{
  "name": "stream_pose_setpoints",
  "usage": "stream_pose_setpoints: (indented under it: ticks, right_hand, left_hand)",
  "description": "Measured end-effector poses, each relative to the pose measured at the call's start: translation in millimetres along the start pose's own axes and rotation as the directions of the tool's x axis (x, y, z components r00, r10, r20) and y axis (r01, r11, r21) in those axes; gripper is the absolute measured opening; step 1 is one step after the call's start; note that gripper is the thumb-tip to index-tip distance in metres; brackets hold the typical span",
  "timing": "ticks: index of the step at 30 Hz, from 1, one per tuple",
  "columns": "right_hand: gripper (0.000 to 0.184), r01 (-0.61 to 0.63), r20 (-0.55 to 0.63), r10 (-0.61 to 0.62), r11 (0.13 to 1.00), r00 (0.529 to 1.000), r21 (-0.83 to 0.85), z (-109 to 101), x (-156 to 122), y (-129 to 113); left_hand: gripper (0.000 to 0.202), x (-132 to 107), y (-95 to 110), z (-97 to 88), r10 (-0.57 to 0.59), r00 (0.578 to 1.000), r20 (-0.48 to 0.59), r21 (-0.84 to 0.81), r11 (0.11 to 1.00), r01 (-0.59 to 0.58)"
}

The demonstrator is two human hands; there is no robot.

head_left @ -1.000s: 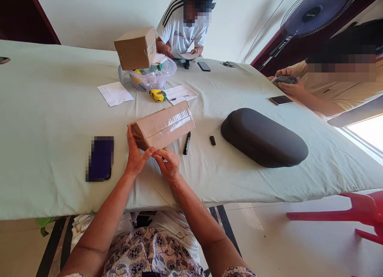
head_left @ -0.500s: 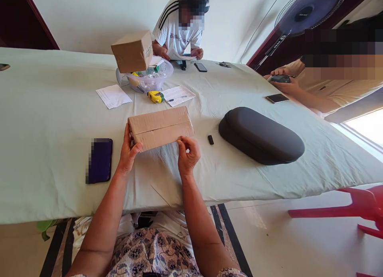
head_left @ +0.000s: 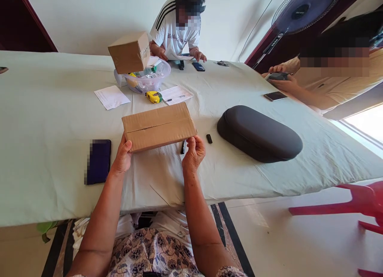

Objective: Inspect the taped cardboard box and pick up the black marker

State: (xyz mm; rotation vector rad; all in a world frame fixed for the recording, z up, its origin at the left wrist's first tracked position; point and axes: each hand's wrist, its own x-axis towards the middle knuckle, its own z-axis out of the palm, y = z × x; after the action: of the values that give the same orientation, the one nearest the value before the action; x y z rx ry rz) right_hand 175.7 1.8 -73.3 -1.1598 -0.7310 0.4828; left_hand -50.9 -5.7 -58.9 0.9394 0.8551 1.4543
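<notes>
A closed brown cardboard box (head_left: 160,128) with a seam along its top is held up over the table in front of me. My left hand (head_left: 122,156) grips its left end, thumb on the near left corner and the other fingers hidden behind it. At the near right corner, the fingers of my right hand (head_left: 194,153) are pinched together on the box's lower edge. Partly under the box, beside my right hand, lies a black marker-like stick (head_left: 183,147). A small black piece (head_left: 209,138) rests just right of that hand.
A dark oblong case (head_left: 259,134) stands at right, a dark blue phone-like item (head_left: 98,162) at left. Beyond are a tape measure (head_left: 153,97), papers (head_left: 111,97) and a plastic basin (head_left: 163,75) bearing another box (head_left: 128,54). Two people sit at the table (head_left: 44,121).
The box has come up nearer to me and its right end has shifted right with my right hand. The black stick now shows beneath it. A person opposite has reached to a phone.
</notes>
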Motion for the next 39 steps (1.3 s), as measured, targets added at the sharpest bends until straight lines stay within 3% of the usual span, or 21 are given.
stream_pose_setpoints:
  ticks: [5, 9, 13, 17, 23, 29, 32, 35, 39]
  right_hand:
    - [0.031, -0.007, 0.002, 0.007, 1.0, 1.0, -0.009, -1.9, -0.1, -0.4]
    - [0.035, -0.006, 0.006, 0.006, 0.997, 1.0, -0.081, -3.5, 0.2, 1.0]
    - [0.038, -0.108, 0.036, 0.106, 0.994, 0.994, 0.035, -0.4, 1.3, 2.5]
    - [0.042, -0.188, 0.117, 0.167, 0.962, 0.979, 0.198, 4.1, 3.7, 5.8]
    - [0.062, -0.171, 0.262, 0.123, 0.971, 0.957, 0.167, 7.2, -0.8, 11.2]
    - [0.052, -0.215, 0.454, 0.128, 0.966, 0.882, 0.145, 15.1, -15.9, 13.5]
    - [0.059, -0.175, 0.571, 0.084, 0.979, 0.817, 0.107, 19.4, -25.3, 14.7]
    - [0.071, -0.081, 0.644, 0.033, 0.996, 0.764, 0.044, 22.3, -34.9, 16.0]
    - [0.083, 0.106, 0.681, -0.026, 0.991, 0.732, -0.076, 23.6, -42.9, 16.2]
  left_hand:
    - [0.081, 0.0, 6.9, 1.6, -0.11, 0.992, -0.059, -0.102, 0.989, 0.103]
    - [0.076, 0.9, 10.8, 0.8, -0.166, 0.986, -0.017, -0.154, 0.975, 0.162]
    - [0.076, 1.8, 13.9, 1.1, -0.227, 0.974, 0.012, -0.178, 0.958, 0.225]
    - [0.079, 1.4, 15.9, 3.9, -0.257, 0.966, 0.039, -0.191, 0.946, 0.26]
    - [0.083, -1.9, 16.5, 15.4, -0.299, 0.944, 0.137, -0.234, 0.917, 0.324]
    - [0.092, -5.1, 21.0, 25.9, -0.328, 0.924, 0.195, -0.313, 0.872, 0.376]
    - [0.094, -5.7, 21.3, 26.1, -0.301, 0.932, 0.203, -0.334, 0.873, 0.355]
    - [0.096, -5.7, 19.3, 25.8, -0.264, 0.945, 0.194, -0.355, 0.879, 0.319]
    - [0.099, -6.3, 16.2, 28.0, -0.234, 0.957, 0.174, -0.372, 0.884, 0.283]
